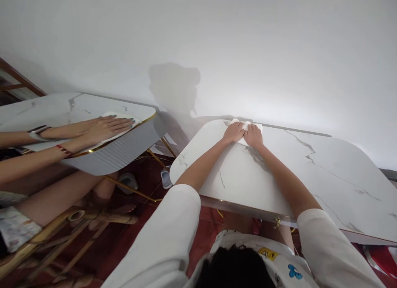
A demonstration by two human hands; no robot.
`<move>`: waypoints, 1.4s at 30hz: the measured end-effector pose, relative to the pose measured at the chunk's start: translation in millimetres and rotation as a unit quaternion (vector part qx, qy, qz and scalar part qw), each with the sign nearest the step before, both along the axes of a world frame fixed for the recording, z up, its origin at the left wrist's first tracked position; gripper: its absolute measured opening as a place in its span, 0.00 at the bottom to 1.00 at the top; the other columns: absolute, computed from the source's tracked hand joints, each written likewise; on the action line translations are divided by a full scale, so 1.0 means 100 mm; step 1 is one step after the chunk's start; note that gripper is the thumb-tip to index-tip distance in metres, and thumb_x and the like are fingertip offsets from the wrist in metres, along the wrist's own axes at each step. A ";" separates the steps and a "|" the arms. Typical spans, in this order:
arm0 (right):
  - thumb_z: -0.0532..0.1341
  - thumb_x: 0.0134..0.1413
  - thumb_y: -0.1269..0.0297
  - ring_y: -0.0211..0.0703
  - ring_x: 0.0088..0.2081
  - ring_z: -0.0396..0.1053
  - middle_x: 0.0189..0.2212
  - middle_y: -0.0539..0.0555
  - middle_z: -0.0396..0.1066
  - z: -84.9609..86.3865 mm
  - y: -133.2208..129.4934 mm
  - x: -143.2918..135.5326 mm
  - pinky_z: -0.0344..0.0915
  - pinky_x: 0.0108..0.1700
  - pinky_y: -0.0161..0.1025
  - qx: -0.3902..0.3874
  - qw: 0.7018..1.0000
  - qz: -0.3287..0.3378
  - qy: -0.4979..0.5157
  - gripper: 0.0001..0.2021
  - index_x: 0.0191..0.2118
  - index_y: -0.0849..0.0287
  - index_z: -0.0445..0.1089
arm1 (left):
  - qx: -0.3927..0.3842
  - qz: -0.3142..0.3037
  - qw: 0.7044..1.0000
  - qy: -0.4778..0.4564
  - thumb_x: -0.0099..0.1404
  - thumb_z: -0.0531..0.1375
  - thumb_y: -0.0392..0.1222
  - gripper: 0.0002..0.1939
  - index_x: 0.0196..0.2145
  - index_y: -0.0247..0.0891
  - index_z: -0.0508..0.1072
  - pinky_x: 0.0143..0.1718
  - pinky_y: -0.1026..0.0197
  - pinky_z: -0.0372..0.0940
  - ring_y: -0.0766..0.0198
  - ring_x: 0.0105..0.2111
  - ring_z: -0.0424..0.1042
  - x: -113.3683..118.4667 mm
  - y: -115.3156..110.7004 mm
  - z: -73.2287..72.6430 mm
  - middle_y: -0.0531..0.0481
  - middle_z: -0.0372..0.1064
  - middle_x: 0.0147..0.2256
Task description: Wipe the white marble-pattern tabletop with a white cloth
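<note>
A small white cloth (pixel 246 141) lies on the white marble-patterned tabletop (pixel 297 176), close to its far edge by the wall. My left hand (pixel 234 132) rests on the left part of the cloth, palm down with its fingers stretched out. Beside it, almost touching, my right hand (pixel 253 135) presses flat on the right part. Both arms reach straight forward over the table. What lies under my palms is hidden.
At the left, another person's two hands (pixel 107 129) lie on a white cloth (pixel 136 122) on a second marble-patterned table (pixel 56 110). A gap separates the tables. A bamboo chair (pixel 62 230) stands at lower left. The white wall (pixel 263 52) rises behind both tables.
</note>
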State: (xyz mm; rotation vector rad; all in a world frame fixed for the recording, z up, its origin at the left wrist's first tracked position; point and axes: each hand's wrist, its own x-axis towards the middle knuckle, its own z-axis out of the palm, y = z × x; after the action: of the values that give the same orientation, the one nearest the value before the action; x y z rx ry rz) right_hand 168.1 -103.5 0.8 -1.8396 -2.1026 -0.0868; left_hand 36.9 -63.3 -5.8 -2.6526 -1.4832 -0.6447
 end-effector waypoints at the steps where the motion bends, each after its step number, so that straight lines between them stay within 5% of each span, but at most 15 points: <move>1: 0.44 0.66 0.67 0.57 0.66 0.52 0.66 0.68 0.57 0.00 -0.08 -0.03 0.50 0.64 0.51 0.001 1.000 -0.001 0.002 0.25 0.64 0.74 0.57 | -0.001 -0.003 1.000 0.001 0.69 0.46 0.39 0.23 0.58 0.32 0.64 0.62 0.52 0.54 0.54 0.59 0.62 -0.03 -0.06 0.00 0.39 0.66 0.58; 23: 0.47 0.65 0.67 0.61 0.68 0.51 0.67 0.69 0.54 0.04 -2.13 -0.67 0.50 0.66 0.55 -0.017 0.998 0.024 0.050 0.27 0.66 0.73 0.57 | -0.009 0.023 0.998 0.060 0.70 0.44 0.43 0.28 0.63 0.31 0.61 0.66 0.49 0.53 0.53 0.65 0.57 -0.74 -2.13 0.00 0.38 0.59 0.64; 28: 0.46 0.65 0.66 0.59 0.68 0.51 0.68 0.67 0.53 0.07 -2.28 -0.66 0.49 0.67 0.54 -0.041 0.997 0.030 0.061 0.27 0.66 0.72 0.56 | -0.006 0.046 0.997 0.054 0.68 0.45 0.42 0.27 0.63 0.34 0.62 0.65 0.47 0.55 0.51 0.64 0.58 -0.72 -2.31 0.00 0.40 0.60 0.64; 35: 0.45 0.65 0.66 0.56 0.69 0.48 0.69 0.64 0.51 0.09 -2.36 -0.31 0.48 0.67 0.54 -0.065 0.994 0.053 0.070 0.27 0.67 0.69 0.55 | -0.038 0.107 0.993 0.036 0.68 0.46 0.41 0.27 0.63 0.32 0.62 0.65 0.47 0.55 0.50 0.64 0.58 -0.32 -2.54 0.10 0.39 0.60 0.64; 42: 0.44 0.66 0.66 0.56 0.70 0.46 0.69 0.64 0.50 0.13 -2.21 -0.06 0.45 0.68 0.52 -0.090 0.993 0.055 0.045 0.27 0.67 0.70 0.54 | -0.051 0.092 0.994 0.031 0.68 0.48 0.41 0.26 0.62 0.33 0.62 0.65 0.46 0.52 0.50 0.64 0.56 -0.08 -2.37 0.14 0.39 0.60 0.64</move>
State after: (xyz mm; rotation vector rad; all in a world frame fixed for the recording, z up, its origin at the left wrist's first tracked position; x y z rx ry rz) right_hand 162.3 -324.5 13.6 -1.7834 -2.2052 0.2149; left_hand 28.6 -300.5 8.3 -2.5394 -1.7592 -0.4798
